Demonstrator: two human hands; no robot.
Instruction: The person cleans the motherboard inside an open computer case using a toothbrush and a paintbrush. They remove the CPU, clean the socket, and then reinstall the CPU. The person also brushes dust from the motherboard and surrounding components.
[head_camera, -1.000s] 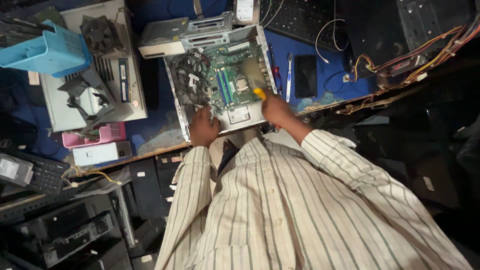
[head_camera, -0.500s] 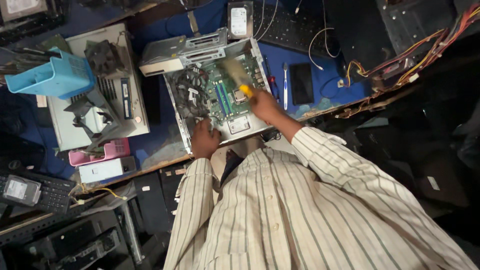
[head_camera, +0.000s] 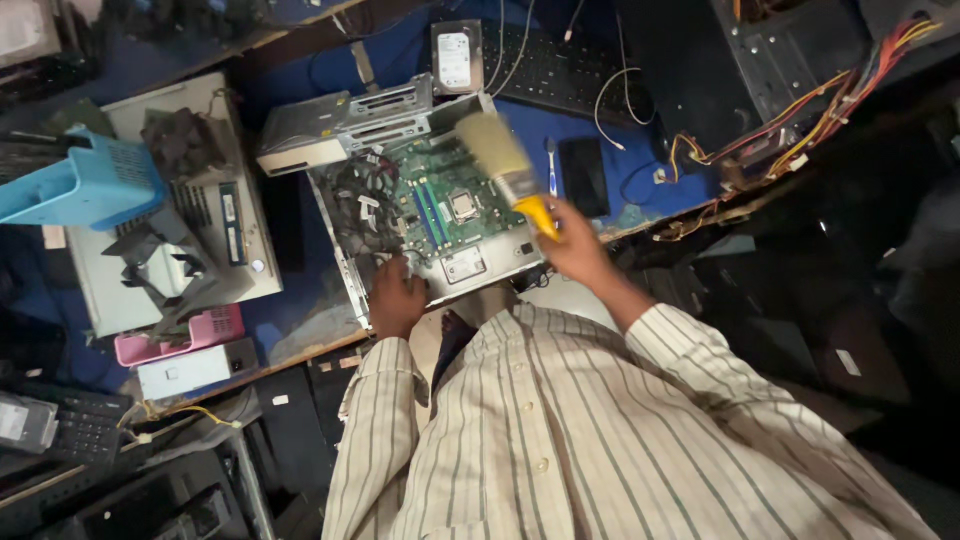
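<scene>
Over the open grey metal computer case, a yellow-handled brush with pale bristles is tilted above the green motherboard; right hand fingers clamped on its handle. Left hand presses flat on the case's near edge. Blue desk beyond carries a black keyboard.

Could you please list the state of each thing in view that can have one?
Computer case: open, lying flat, green motherboard exposed.
Paintbrush: held in the right hand, bristles blurred above the board.
Left hand: resting on the case's near edge.
Hard drive: lying loose, label up.
Keyboard: flat on the bench.
Blue basket: tipped on its side.
</scene>
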